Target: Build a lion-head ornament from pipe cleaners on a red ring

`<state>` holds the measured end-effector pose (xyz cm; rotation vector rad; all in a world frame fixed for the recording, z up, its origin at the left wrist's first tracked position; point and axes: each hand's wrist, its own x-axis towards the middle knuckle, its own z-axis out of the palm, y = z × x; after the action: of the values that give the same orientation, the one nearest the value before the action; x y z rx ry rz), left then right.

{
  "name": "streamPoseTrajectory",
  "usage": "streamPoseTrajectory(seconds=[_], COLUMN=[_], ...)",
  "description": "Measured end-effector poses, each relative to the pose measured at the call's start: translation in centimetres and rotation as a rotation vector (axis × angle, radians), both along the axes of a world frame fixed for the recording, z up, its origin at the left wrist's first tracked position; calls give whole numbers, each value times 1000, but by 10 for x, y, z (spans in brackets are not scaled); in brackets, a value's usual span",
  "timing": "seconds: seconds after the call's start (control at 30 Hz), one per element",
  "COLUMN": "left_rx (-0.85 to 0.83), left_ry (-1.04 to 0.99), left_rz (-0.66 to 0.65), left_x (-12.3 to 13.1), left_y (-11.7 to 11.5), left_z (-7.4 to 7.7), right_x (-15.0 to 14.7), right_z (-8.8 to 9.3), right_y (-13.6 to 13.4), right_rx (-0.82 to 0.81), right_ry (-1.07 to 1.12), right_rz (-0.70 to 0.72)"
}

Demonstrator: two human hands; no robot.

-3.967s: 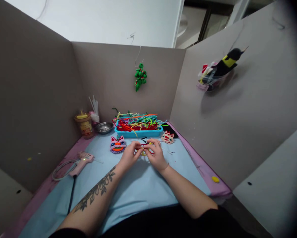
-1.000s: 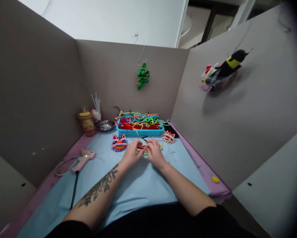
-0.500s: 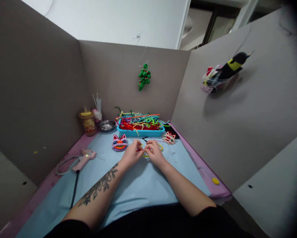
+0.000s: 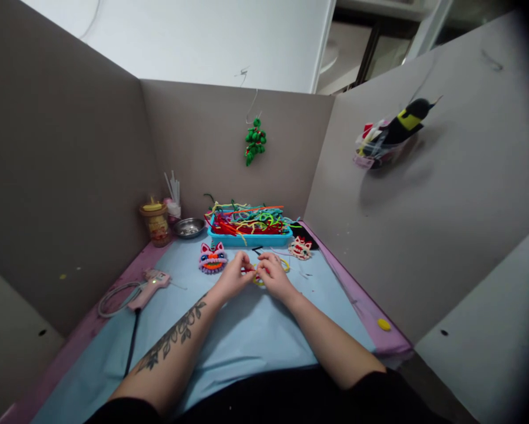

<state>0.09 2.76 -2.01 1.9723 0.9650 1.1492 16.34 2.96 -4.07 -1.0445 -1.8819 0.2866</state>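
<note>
Close together over the blue cloth, my left hand (image 4: 238, 272) and my right hand (image 4: 273, 275) are both closed, fingertips pinching a small piece of bent red and yellow pipe cleaner (image 4: 258, 281). Much of that piece is hidden behind the fingers. A yellow pipe cleaner loop (image 4: 285, 265) shows just beyond my right hand. Left of the hands lies a purple lion-head figure (image 4: 212, 259) with an orange mouth. A cream and red lion-head figure (image 4: 300, 248) rests to the right. Behind the fingers is a thin black piece (image 4: 257, 250).
A blue tray (image 4: 251, 240) heaped with colourful pipe cleaners stands at the back. On the left are a pink glue gun (image 4: 152, 287) with its cord, a metal bowl (image 4: 189, 228) and a lidded cup (image 4: 157, 224). Grey panels (image 4: 242, 106) enclose three sides. A yellow disc (image 4: 383, 324) lies right.
The view has shifted slightly. Both hands stay together, with small finger movements around the pipe cleaner piece; nothing else has visibly moved.
</note>
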Motion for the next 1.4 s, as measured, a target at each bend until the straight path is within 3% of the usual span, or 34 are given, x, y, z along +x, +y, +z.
streamPoseTrajectory(seconds=[0.17, 0.27, 0.43, 0.6, 0.93, 1.23, 1.4], left_rx=[200, 221, -53, -398, -568, -471, -199], left_ry=[230, 265, 9, -286, -381, -318, -81], left_rz=[30, 19, -60, -153, -221, -277, -175], left_x=[-3, -5, -6, -8, -9, -7, -7], left_y=[-3, -4, -1, 7, 3, 4, 2], left_z=[8, 9, 5, 0, 6, 1, 3], right_x=[-1, 0, 3, 5, 3, 4, 4], right_z=[-3, -3, 2, 12, 14, 12, 11], right_y=[5, 7, 3, -10, -15, -15, -14], right_rx=[-70, -111, -113, 144, 316, 295, 267], right_ry=[-34, -54, -4, -81, -310, -297, -308], right_rz=[39, 55, 82, 48, -14, -15, -23])
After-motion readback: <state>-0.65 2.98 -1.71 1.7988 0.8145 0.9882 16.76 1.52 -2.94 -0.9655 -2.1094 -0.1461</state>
